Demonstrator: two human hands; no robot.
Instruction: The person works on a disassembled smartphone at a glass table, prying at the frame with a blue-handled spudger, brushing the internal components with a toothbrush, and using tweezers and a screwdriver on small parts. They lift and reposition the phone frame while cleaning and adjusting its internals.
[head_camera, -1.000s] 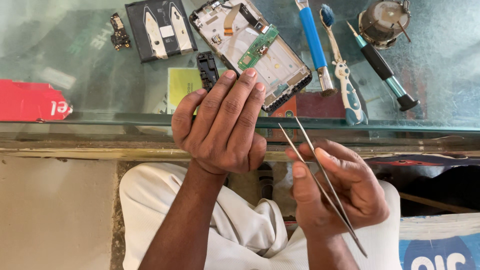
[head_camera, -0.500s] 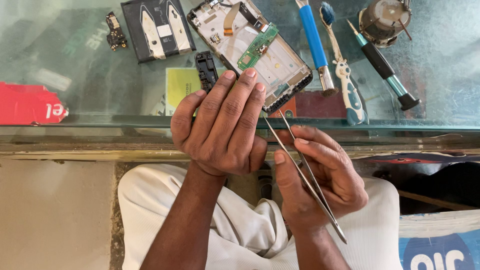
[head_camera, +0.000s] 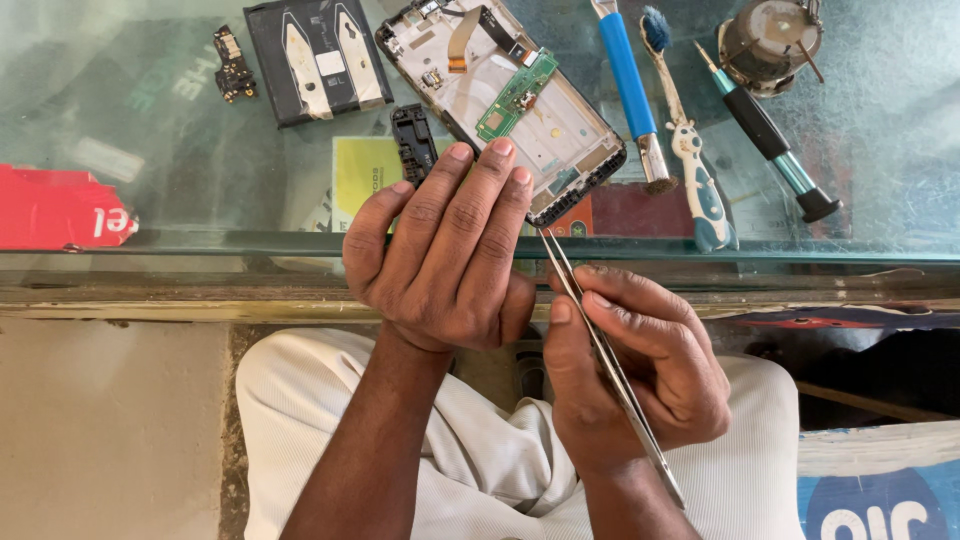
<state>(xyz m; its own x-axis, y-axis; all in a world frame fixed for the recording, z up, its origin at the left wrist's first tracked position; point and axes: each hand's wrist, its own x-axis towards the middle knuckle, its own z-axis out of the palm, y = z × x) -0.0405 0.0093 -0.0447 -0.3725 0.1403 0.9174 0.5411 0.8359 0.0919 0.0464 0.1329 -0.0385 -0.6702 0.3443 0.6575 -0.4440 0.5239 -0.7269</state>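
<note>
Head view: right hand (head_camera: 640, 370) pinches steel tweezers (head_camera: 600, 350), tips at the opened phone frame (head_camera: 505, 95) on the glass desk (head_camera: 150, 140); left hand (head_camera: 440, 250) rests flat, holding nothing visible. Probing looks underway; precise tip placement needed.

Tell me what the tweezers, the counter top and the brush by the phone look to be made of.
Tweezers in the right hand: bare metal, by the thin silvery, shiny arms. Counter top: glass, since it is see-through with a greenish edge and papers show beneath it. Brush: probably glossy plastic, with a white moulded handle and blue bristles.
</note>
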